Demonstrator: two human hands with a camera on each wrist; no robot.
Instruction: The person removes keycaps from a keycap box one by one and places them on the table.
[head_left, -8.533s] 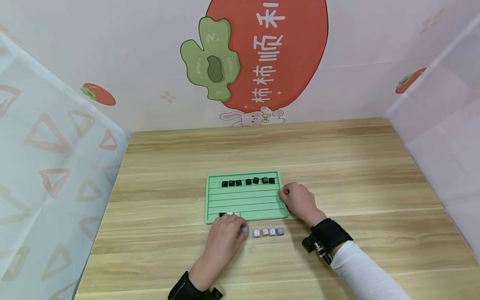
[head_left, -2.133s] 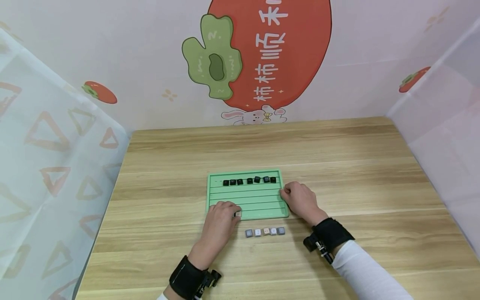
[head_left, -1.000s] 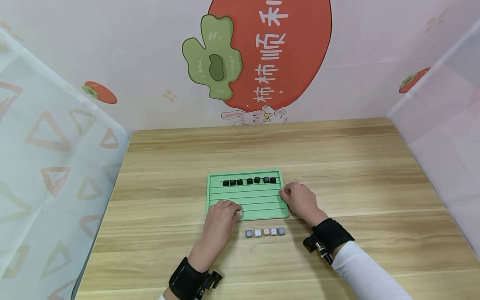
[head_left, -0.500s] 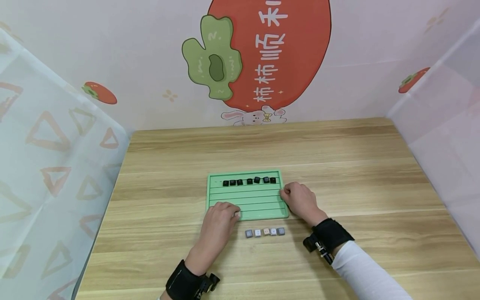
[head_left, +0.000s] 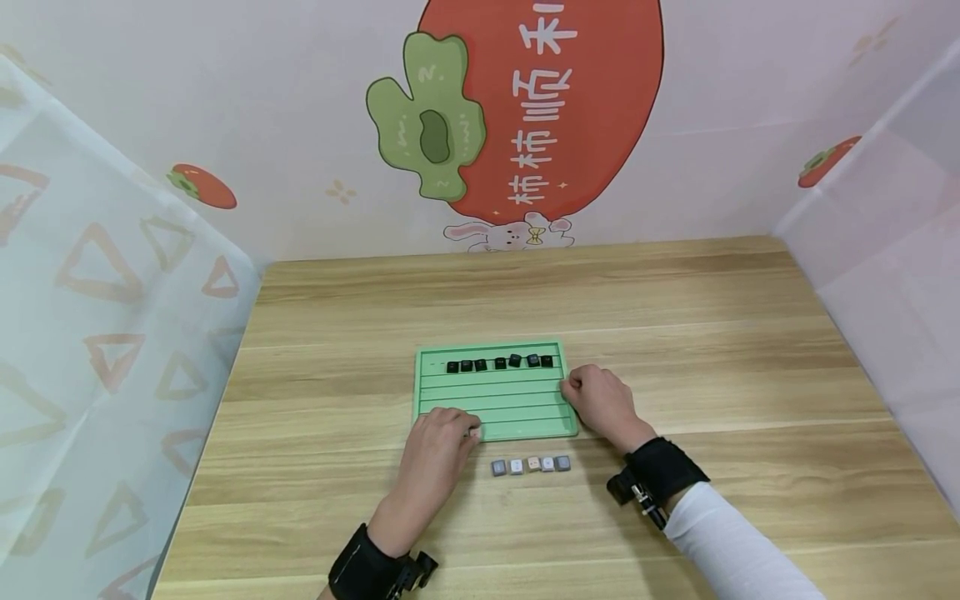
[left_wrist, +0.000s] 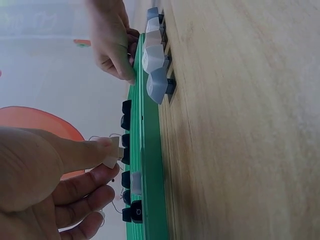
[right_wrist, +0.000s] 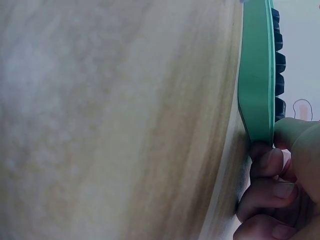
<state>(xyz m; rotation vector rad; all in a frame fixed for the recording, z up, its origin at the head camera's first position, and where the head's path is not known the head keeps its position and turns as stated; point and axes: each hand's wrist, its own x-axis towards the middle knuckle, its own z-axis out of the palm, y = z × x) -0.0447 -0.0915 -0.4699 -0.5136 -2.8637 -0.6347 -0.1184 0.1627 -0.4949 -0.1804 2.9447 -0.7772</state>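
My left hand [head_left: 435,450] is over the front left corner of a green ridged tray [head_left: 517,402]. Its thumb and index finger pinch a pale keycap [left_wrist: 113,154], stem side toward the tray, while the other fingers curl loosely. Just beside that, a white keycap [left_wrist: 136,183] and a black keycap [left_wrist: 136,211] sit along the tray's front, hidden under the hand in the head view. My right hand [head_left: 600,402] grips the tray's right edge, thumb on top and fingers curled against the side. Several black keycaps [head_left: 500,363] stand in a row along the tray's back.
In front of the tray, several grey, white and beige keycaps [head_left: 533,463] form a row on the wooden table [head_left: 675,333]. A printed backdrop [head_left: 300,125] rises behind the table, with sheets [head_left: 112,333] at both sides.
Since the earliest frame, my left hand has left the row of keycaps on the table and moved to the tray's front left. Lately it shifts only slightly there. The right hand keeps its place.
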